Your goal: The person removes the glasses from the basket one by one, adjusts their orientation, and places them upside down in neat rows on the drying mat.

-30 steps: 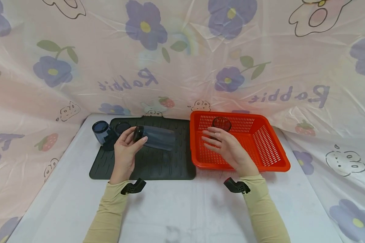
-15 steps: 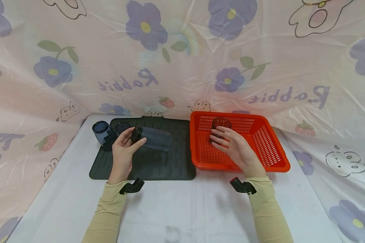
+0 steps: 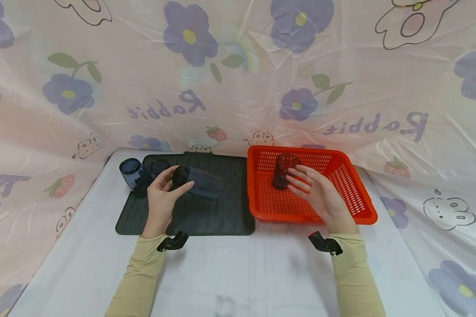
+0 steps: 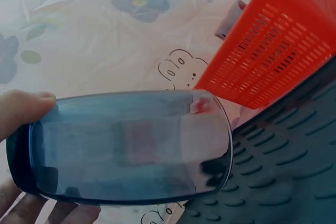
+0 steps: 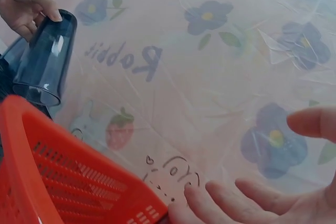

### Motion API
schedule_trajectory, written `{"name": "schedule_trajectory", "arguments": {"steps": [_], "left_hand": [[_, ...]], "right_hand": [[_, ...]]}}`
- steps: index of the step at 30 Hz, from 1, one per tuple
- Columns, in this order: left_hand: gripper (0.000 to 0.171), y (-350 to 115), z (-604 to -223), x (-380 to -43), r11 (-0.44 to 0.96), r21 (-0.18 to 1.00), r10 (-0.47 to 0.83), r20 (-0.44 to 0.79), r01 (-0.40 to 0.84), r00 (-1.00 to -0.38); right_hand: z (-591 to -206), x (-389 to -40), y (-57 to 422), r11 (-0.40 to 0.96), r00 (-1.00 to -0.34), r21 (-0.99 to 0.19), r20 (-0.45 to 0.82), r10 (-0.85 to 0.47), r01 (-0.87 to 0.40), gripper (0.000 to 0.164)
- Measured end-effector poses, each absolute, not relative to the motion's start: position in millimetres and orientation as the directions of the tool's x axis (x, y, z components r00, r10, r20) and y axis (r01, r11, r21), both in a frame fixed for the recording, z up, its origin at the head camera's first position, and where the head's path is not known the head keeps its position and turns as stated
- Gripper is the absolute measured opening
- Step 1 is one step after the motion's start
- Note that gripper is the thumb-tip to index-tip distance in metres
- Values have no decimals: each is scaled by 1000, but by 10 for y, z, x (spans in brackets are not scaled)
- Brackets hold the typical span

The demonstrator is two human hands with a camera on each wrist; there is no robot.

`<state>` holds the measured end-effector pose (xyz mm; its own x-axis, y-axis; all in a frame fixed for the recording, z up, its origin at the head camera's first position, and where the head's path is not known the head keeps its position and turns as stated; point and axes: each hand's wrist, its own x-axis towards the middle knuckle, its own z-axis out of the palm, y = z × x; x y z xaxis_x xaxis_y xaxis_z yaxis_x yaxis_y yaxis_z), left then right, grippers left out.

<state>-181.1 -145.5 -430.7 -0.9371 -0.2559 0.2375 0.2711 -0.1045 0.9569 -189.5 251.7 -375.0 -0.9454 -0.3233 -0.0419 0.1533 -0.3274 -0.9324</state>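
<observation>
My left hand grips a translucent blue tumbler by its thick base, thumb on the near side. The tumbler lies tilted in the air over the dark drying mat, its mouth pointing right and slightly down. In the left wrist view the tumbler looks see-through, with nothing in it. My right hand hovers over the red basket with its fingers spread and nothing held. Just left of those fingers, a dark-looking glass stands inside the basket.
Two more blue glasses are at the mat's back left: one glass at its left edge and another glass partly behind my left hand. The basket stands right beside the mat on a white table. A printed curtain hangs behind.
My right hand has moved right, away from the tumbler, uncovering more of the glass in the basket. My left hand has shifted slightly left, and the tumbler's mouth has tipped further down.
</observation>
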Motion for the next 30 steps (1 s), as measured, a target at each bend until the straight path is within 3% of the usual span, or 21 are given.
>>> {"name": "schedule_trajectory", "arguments": {"steps": [9, 18, 30], "left_hand": [[61, -1464, -4340, -1861, 5, 960, -282, 269, 279, -921], [60, -1395, -4121, -1747, 117, 953, -264, 303, 281, -916], [61, -1339, -4108, -1836, 268, 906, -258, 394, 327, -882]], "right_hand": [[-3806, -1895, 2665, -357, -959, -925, -24, -282, 128, 43], [-3804, -1921, 2760, -369, -961, -923, -1, -278, 107, 44], [-3707, -2028, 2853, -345, -965, -932, -15, -261, 108, 47]]}}
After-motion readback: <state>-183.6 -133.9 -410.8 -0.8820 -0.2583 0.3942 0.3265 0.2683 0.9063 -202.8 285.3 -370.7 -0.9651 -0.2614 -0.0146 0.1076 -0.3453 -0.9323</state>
